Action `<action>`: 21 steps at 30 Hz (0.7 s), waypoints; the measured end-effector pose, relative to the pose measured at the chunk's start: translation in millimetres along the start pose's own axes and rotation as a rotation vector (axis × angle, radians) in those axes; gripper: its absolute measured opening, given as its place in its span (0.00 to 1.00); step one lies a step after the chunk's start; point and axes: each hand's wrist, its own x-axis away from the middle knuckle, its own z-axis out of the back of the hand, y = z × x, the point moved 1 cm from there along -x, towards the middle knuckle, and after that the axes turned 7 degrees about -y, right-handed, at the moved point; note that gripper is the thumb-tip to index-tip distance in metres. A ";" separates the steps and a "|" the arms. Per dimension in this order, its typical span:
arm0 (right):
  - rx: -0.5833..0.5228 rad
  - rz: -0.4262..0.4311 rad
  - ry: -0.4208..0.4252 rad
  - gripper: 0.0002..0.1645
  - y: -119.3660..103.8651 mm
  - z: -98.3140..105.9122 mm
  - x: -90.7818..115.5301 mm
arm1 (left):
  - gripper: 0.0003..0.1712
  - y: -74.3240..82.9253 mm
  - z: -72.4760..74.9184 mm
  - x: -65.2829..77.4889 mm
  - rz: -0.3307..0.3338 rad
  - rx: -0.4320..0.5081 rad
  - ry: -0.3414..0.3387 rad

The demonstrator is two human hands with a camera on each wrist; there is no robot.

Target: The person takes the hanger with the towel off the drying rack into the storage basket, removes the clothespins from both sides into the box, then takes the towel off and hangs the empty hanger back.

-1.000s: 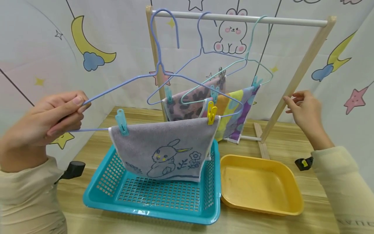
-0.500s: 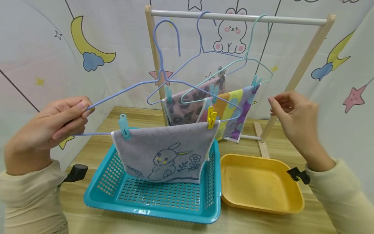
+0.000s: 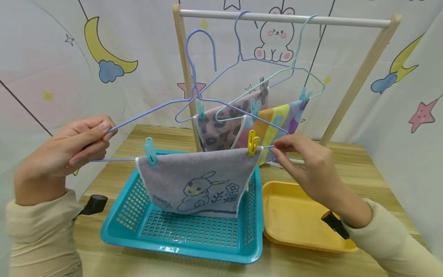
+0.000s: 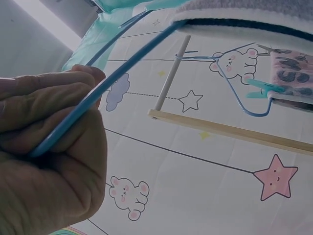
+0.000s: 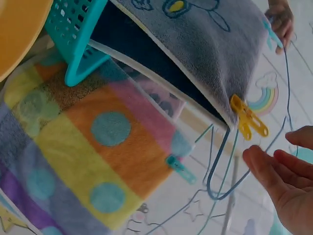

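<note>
My left hand (image 3: pixel 88 140) grips the left end of a blue wire hanger (image 3: pixel 152 109), the wire running out of the fist in the left wrist view. Folded over its lower bar hangs a grey towel (image 3: pixel 166 188) with a rabbit drawing. A light blue clothespin (image 3: pixel 150 152) clips the towel's left corner, a yellow clothespin (image 3: pixel 253 143) the right one. My right hand (image 3: pixel 311 165) has come up to the hanger's right end; in the right wrist view its fingers (image 5: pixel 266 171) and thumb stand apart beside the wire, close to the yellow clothespin.
A teal mesh basket (image 3: pixel 173 251) stands under the towel, with a yellow basin (image 3: pixel 283 215) to its right. Behind, a rack bar (image 3: pixel 214 14) bears two hangers with a spotted pink towel (image 3: pixel 221 132) and a striped towel (image 3: pixel 275 121). A rack post (image 3: pixel 360 84) rises at the right.
My right hand has moved left from beside the rack's right post to the hanger's right end. The left hand has lowered the hanger and towel slightly and shifted them a little right.
</note>
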 end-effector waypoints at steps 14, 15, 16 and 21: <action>-0.075 -0.087 -0.237 0.30 -10.6 -30.9 -2.2 | 0.20 -20.0 -4.6 -2.3 -0.011 -0.010 -0.029; -0.073 -0.088 -0.247 0.29 -10.0 -32.3 -2.1 | 0.20 -21.3 -4.8 -2.0 -0.010 -0.016 -0.026; -0.072 -0.085 -0.252 0.27 -9.2 -33.8 -1.7 | 0.21 -22.5 -5.0 -1.6 -0.010 -0.022 -0.025; -0.087 -0.052 -0.254 0.26 -7.5 -38.0 0.9 | 0.20 -26.5 -5.3 1.5 -0.006 -0.028 -0.020</action>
